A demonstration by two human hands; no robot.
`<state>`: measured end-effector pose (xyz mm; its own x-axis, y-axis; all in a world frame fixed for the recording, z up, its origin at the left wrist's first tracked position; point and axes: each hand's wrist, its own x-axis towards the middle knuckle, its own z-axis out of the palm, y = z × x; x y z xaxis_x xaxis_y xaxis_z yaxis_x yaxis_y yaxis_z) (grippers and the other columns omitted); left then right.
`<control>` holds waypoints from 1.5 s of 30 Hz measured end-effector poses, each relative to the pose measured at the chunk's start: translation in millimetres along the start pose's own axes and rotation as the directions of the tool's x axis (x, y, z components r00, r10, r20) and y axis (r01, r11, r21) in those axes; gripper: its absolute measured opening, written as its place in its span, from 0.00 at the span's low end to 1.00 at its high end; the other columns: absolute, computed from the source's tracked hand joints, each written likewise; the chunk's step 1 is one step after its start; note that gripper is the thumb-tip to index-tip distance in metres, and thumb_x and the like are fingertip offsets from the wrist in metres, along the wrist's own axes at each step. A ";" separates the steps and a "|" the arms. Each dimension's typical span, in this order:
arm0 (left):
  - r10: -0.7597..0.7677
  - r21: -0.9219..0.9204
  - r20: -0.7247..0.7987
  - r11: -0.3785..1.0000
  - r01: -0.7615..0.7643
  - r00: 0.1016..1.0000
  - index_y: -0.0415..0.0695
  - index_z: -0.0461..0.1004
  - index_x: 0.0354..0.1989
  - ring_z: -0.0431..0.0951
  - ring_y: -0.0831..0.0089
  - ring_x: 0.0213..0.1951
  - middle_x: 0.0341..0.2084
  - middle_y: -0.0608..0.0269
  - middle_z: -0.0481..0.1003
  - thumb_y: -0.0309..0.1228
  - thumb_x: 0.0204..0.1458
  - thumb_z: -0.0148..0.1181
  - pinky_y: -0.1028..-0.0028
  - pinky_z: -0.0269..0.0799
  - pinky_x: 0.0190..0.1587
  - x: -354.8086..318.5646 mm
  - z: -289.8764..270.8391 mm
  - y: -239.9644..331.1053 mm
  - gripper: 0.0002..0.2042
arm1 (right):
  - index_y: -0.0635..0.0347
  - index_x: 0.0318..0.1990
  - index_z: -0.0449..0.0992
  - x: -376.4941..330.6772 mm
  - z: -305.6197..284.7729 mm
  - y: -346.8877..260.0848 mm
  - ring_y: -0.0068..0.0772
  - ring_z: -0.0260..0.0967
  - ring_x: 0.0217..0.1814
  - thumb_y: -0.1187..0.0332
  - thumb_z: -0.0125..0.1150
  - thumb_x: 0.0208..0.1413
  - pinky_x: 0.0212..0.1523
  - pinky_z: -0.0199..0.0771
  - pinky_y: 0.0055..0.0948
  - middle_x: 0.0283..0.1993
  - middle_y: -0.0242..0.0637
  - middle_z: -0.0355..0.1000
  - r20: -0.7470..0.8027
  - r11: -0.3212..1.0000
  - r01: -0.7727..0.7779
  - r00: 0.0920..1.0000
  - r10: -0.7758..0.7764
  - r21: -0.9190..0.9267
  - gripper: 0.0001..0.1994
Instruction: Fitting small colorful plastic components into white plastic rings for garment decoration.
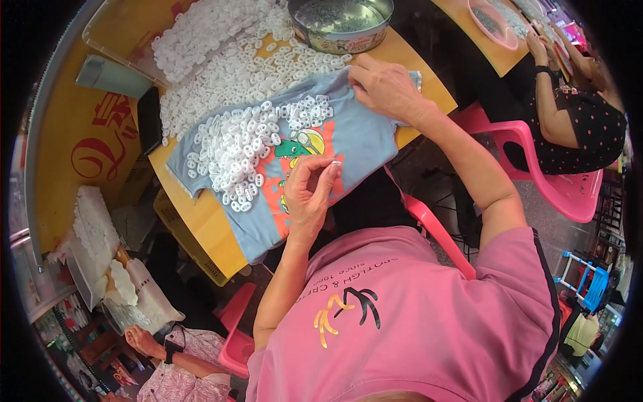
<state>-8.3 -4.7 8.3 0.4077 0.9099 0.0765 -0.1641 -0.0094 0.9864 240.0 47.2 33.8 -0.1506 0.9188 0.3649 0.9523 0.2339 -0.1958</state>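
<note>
Above the near edge of the desk [201, 224], the left hand [309, 193] pinches a small white piece [337, 163], seemingly single-piece handling, next likely needing the right hand [387, 87], its grip unclear toward the right corner.

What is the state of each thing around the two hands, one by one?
Left hand: thumb and finger closed on a small white piece.
Blue cloth: spread on the table.
Right hand: fingers curled at the blue cloth, grip unclear.
White oval pieces: heaped, loose.
Round tin: open, grey bits inside.

A pink chair [575, 205] and a blue stool [593, 287] stand at right
</note>
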 end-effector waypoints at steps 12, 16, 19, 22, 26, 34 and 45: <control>-0.077 -0.152 0.015 0.985 0.078 0.997 0.37 0.72 0.41 0.78 0.75 0.34 0.30 0.60 0.77 0.24 0.59 0.56 0.75 0.75 0.41 -0.5 -3.8 0.1 0.05 | 0.59 0.32 0.75 -8.3 -2.6 3.0 0.43 0.72 0.37 0.68 0.62 0.51 0.37 0.71 0.38 0.34 0.36 0.69 0.007 0.998 -0.036 0.999 0.036 0.051 0.05; -0.075 -0.130 0.013 0.989 0.076 0.997 0.37 0.72 0.41 0.79 0.75 0.34 0.30 0.60 0.78 0.24 0.59 0.56 0.75 0.75 0.41 -0.5 -5.0 -0.1 0.05 | 0.59 0.31 0.74 -1.9 -1.9 2.4 0.42 0.71 0.37 0.69 0.61 0.50 0.36 0.70 0.38 0.34 0.37 0.68 0.001 0.999 0.040 0.999 -0.040 0.023 0.05; -0.072 -0.191 0.012 0.979 0.073 0.997 0.37 0.71 0.41 0.79 0.75 0.33 0.30 0.59 0.78 0.24 0.59 0.56 0.75 0.75 0.40 -0.9 -4.6 -2.5 0.05 | 0.60 0.31 0.72 0.9 -2.4 2.8 0.42 0.71 0.37 0.70 0.61 0.49 0.36 0.70 0.38 0.34 0.38 0.68 0.003 0.993 0.121 0.993 -0.121 -0.009 0.05; -0.097 -0.217 0.005 0.971 0.096 0.995 0.37 0.71 0.41 0.79 0.75 0.32 0.30 0.59 0.78 0.24 0.59 0.56 0.76 0.75 0.38 -1.3 -3.9 -0.2 0.05 | 0.60 0.31 0.71 2.2 0.1 3.4 0.42 0.71 0.37 0.71 0.61 0.48 0.35 0.70 0.37 0.33 0.39 0.68 0.024 0.983 0.182 0.983 -0.181 -0.011 0.06; -0.091 -0.205 0.018 0.974 0.093 0.996 0.37 0.71 0.41 0.79 0.75 0.32 0.29 0.59 0.78 0.24 0.60 0.56 0.76 0.74 0.36 -0.6 -3.3 2.7 0.05 | 0.60 0.31 0.72 1.0 3.4 9.4 0.41 0.71 0.37 0.70 0.61 0.49 0.35 0.70 0.37 0.32 0.39 0.68 0.032 0.972 0.233 0.972 -0.233 -0.001 0.06; -0.064 -0.161 0.022 0.985 0.067 0.998 0.37 0.71 0.41 0.78 0.76 0.32 0.29 0.59 0.77 0.25 0.59 0.56 0.77 0.74 0.36 -0.9 -3.1 1.7 0.05 | 0.58 0.32 0.73 14.8 0.4 16.5 0.42 0.72 0.38 0.70 0.61 0.49 0.37 0.71 0.39 0.33 0.37 0.69 0.162 0.976 0.219 0.963 -0.216 -0.001 0.05; -0.129 -0.279 -0.025 0.953 0.117 0.991 0.37 0.71 0.42 0.78 0.77 0.32 0.30 0.61 0.77 0.25 0.59 0.57 0.78 0.74 0.37 1.3 -6.7 -1.6 0.06 | 0.61 0.43 0.77 8.9 -18.5 -8.2 0.41 0.73 0.37 0.70 0.58 0.55 0.39 0.72 0.34 0.36 0.41 0.74 0.041 0.868 -0.016 0.999 -0.005 0.496 0.10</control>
<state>-13.5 -0.7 5.8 0.4030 0.9135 -0.0551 -0.3591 0.2132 0.9086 235.8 47.6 55.5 -0.1663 0.9297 0.3286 0.6976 0.3464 -0.6272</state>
